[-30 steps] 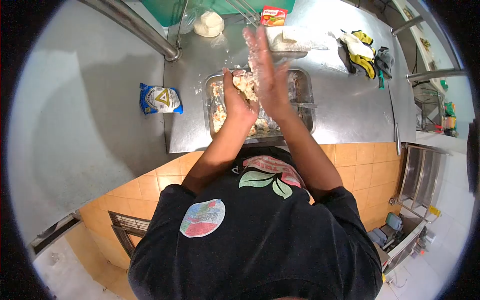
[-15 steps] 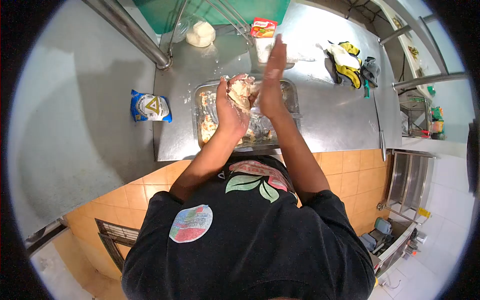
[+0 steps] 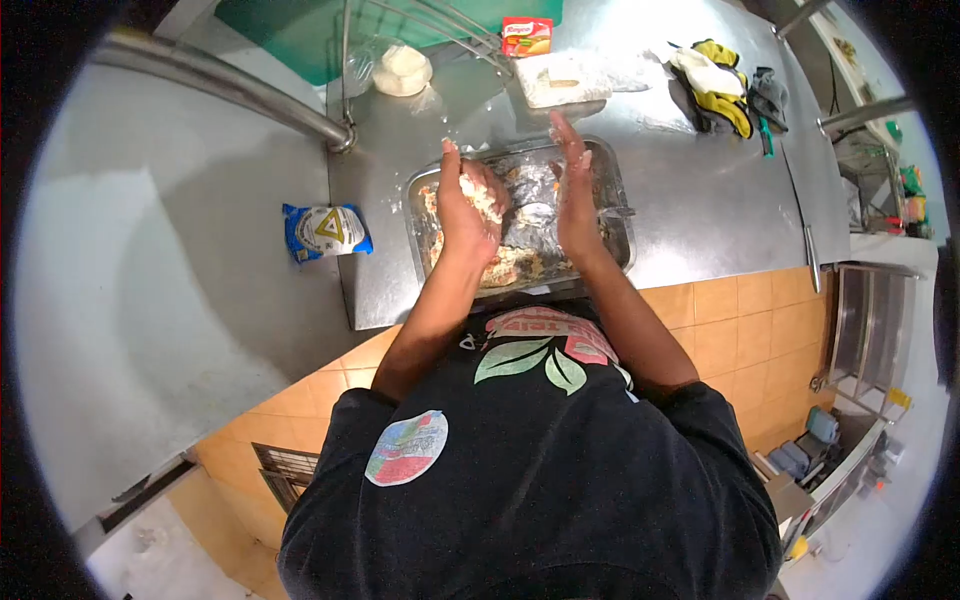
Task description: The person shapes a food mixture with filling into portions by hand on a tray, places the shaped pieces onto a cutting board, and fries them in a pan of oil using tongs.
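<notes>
Steel covers the worktop (image 3: 700,230), and a rectangular metal tray (image 3: 624,240) rests on it near the edge closest to the person. Over the left part of that tray, the left hand (image 3: 464,222) is cupped around a pale clump (image 3: 481,198), fingers curled about it and thumb raised. Opposite, the right hand (image 3: 577,205) is open and bare, its fingers extended, its palm turned inwards; the two hands are apart, with a gap between them above the tray. Bits of pale food cling to the fingers of both hands. Inside the tray lies more crumbly mixture (image 3: 512,268), pale with orange flecks, mostly along the near side and at the left.

Left of the tray, a blue and white packet (image 3: 330,232) lies across the worktop's side edge (a yellow triangle marks its front). Beyond the tray are a whitish lump (image 3: 403,71) beside clear plastic, a small red box (image 3: 527,38) and a white block (image 3: 560,82) just in front of the box. Farther right, yellow and black gloves (image 3: 722,95) lie near a grey item (image 3: 768,98), and a long knife (image 3: 811,255) lies at the right, its handle towards the person.
</notes>
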### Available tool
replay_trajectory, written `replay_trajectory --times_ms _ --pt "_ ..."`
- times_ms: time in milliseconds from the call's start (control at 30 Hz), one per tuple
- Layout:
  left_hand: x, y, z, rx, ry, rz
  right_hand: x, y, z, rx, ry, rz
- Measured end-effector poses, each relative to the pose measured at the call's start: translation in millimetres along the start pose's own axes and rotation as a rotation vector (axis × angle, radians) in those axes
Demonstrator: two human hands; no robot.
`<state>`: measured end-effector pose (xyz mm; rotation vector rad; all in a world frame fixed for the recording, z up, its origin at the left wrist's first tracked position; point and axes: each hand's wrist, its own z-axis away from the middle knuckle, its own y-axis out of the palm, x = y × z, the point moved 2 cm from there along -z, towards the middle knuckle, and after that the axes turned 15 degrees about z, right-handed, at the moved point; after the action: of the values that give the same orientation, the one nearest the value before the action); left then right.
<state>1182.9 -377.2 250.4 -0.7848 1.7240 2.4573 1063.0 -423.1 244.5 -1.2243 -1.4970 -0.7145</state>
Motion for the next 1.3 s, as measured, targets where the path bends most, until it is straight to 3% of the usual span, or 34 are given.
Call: replay_trajectory --times_ms 67,100,133,167,200,267,300,367,567,767,1000,1133,1200,1300 --pt "2 2 3 0.022 0.059 -0.216 -1 2 2 -0.005 0.009 0.008" --pt "5 7 6 -0.02 0.14 -0.381 0 5 3 -0.021 0.127 -0.077" --pt "8 12 8 -0.057 0.22 -0.545 -1 8 3 0.024 0.243 -0.361" --pt "8 7 9 0.224 0.169 -0.686 -2 11 3 0.067 0.351 -0.645" --pt "13 17 16 0.292 0.258 -0.933 -3 14 3 0.108 0.456 -0.931" --pt "23 44 31 0.429 0.446 -1.421 2 13 3 0.026 0.626 -1.074" --pt "28 45 32 0.519 0.26 -1.46 6 11 3 0.014 0.644 -1.183" --pt "34 47 34 0.525 0.281 -1.492 12 2 3 0.004 0.652 -1.335" --pt "38 49 40 0.612 0.28 -1.599 -27 -7 4 -0.196 0.756 -1.327" --pt "42 48 43 0.643 0.409 -1.546 -21 -12 4 -0.208 0.832 -1.352" --pt "15 51 35 0.471 0.622 -1.435 -11 -6 17 -0.239 1.027 -1.381" --pt "7 31 28 0.519 0.656 -1.268 -62 4 30 0.059 0.89 -1.522" --pt "4 34 35 0.487 0.612 -1.365 -70 8 32 0.139 0.852 -1.48" --pt "4 28 37 0.507 0.552 -1.389 -70 13 37 0.103 0.852 -1.305"
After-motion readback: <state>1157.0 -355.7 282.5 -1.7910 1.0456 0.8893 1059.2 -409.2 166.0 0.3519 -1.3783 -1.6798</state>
